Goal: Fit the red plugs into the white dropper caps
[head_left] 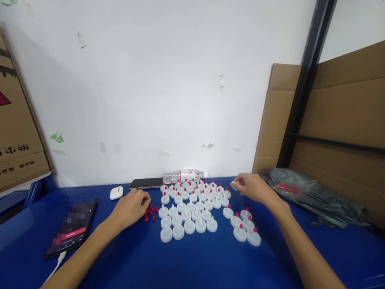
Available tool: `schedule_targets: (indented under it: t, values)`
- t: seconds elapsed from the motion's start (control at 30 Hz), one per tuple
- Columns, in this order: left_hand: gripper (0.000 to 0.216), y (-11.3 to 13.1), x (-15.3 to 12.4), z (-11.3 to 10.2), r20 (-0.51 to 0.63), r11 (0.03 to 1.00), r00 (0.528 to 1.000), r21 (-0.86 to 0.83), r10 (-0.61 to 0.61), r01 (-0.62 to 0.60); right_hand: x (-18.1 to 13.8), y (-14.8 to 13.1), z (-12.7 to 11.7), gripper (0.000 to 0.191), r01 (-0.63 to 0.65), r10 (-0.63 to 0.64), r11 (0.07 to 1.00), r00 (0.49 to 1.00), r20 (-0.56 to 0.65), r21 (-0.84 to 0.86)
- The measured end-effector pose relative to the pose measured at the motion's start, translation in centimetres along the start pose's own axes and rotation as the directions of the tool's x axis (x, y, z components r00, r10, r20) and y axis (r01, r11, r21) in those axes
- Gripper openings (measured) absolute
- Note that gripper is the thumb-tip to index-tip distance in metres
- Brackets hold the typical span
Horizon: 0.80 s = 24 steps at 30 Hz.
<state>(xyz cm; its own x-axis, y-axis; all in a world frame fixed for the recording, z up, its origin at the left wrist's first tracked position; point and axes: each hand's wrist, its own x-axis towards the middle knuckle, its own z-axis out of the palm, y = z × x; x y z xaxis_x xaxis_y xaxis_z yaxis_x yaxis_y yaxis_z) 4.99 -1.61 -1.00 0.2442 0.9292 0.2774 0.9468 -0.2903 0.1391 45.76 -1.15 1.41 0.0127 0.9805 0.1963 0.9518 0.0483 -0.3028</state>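
Several white round caps [190, 207] stand in rows on the blue table [201, 271]; those at the back carry red tips, the front ones do not. A second small group of red-tipped caps [246, 225] sits to the right. My left hand [132, 207] rests curled on the table, fingertips at a small heap of loose red tips [151, 213]. My right hand [251, 187] reaches to the far right of the rows, its fingers pinched on a white cap [234, 184].
A phone [72, 228] with a cable lies at the left, a white earbud case [116, 192] and a second phone [146, 183] farther back. A water bottle [185, 176] lies by the wall. A black bag [312, 195] with red parts lies right. Cardboard boxes flank both sides.
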Motion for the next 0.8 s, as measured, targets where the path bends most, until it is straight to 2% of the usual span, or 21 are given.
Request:
schedule_targets:
  t: [0.1, 0.2, 0.33, 0.43, 0.6, 0.7, 0.8]
  values:
    - [0.028, 0.1, 0.0, 0.0, 0.004, 1.0, 1.0, -0.023, 0.009, -0.009, -0.2, -0.9, 0.1, 0.029, -0.009, 0.002, 0.999, 0.989, -0.149, -0.053]
    - [0.03, 0.1, -0.1, 0.0, 0.018, 1.0, 1.0, -0.028, 0.009, -0.009, -0.4, -1.8, 0.3, 0.028, 0.022, -0.038, 0.997, 0.974, -0.222, -0.077]
    - [0.031, 0.1, 0.0, 0.0, 0.019, 1.0, 1.0, -0.022, 0.013, -0.012, -0.6, -2.9, 0.6, 0.029, 0.188, -0.175, 0.982, 0.95, -0.259, 0.028]
    - [0.029, 0.1, 0.0, -0.1, -0.002, 1.0, 1.0, -0.026, 0.01, -0.01, -0.9, -4.0, 0.8, 0.029, 0.332, -0.29, 0.932, 0.923, -0.253, 0.144]
    - [0.031, 1.5, -0.7, -0.7, -0.129, 0.995, 0.989, -0.05, 0.078, -0.085, -2.1, -6.1, 1.3, 0.029, 0.563, -0.502, 0.815, 0.805, -0.318, 0.139]
    - [0.031, 3.8, -1.7, -1.4, -0.198, 0.974, 0.96, -0.077, 0.196, -0.215, -3.0, -7.5, 2.0, 0.031, 0.644, -0.591, 0.759, 0.743, -0.314, 0.094]
    - [0.026, 6.3, -2.7, -1.4, -0.224, 0.948, 0.942, -0.138, 0.251, -0.285, -3.9, -9.1, 3.1, 0.033, 0.695, -0.663, 0.719, 0.696, -0.274, 0.026]
